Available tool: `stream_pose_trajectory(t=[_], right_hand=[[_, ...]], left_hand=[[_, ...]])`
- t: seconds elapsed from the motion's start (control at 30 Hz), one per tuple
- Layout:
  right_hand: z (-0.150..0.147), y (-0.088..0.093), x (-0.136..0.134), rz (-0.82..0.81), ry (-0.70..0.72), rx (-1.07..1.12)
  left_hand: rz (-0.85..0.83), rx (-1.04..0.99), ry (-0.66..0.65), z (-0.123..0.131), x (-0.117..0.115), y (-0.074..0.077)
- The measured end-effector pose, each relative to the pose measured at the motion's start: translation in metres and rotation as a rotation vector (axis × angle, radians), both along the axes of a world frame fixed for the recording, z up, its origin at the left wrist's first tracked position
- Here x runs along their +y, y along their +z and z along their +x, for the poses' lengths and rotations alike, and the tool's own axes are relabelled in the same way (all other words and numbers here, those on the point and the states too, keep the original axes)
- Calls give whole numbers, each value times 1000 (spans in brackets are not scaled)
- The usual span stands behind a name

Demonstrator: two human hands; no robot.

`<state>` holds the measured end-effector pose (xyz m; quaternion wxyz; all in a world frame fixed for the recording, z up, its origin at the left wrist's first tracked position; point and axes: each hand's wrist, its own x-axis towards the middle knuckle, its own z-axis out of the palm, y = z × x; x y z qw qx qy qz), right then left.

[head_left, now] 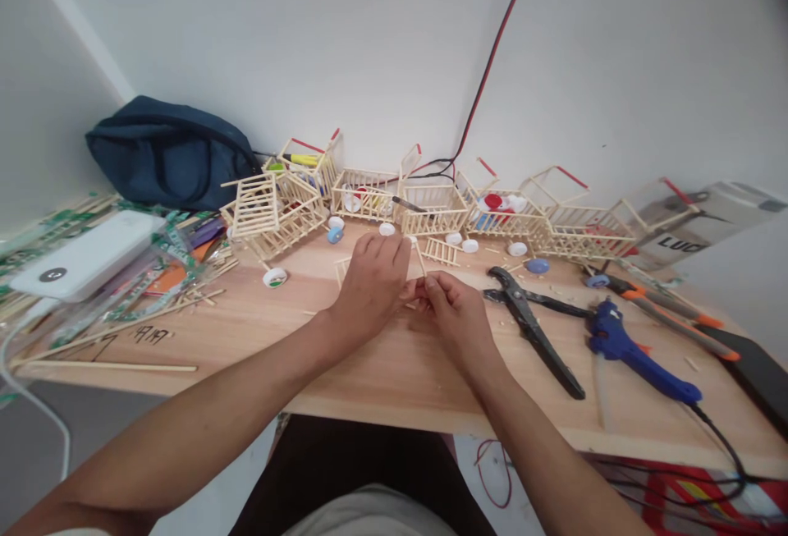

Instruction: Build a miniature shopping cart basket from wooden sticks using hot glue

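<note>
Across the counter [382,384], near the wall, I have a row of stick carts [434,212], most with red-barred handles and wheels; I'd judge these mostly built. My right hand [452,310] has its grip pinching a thin stick [421,259], held mid-counter in front of the row. I can't tell the grip of my left hand [374,286] (its back hides the fingertips). A ladder-like panel [442,252] lies loose just beyond; neither it nor the stick looks joined to a cart.
</note>
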<state>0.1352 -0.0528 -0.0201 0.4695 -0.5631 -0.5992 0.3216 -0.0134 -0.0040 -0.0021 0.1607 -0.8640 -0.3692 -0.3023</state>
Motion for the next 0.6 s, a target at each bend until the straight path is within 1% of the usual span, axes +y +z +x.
stream_pose_trajectory(t=[0.2,0.6], right_hand=[[0,0,0,8,-14,-31],[0,-2,-1,8,-2,-12]], left_hand=[[-17,-2,0,0,1,-1],[-23,20,2,0,0,0]])
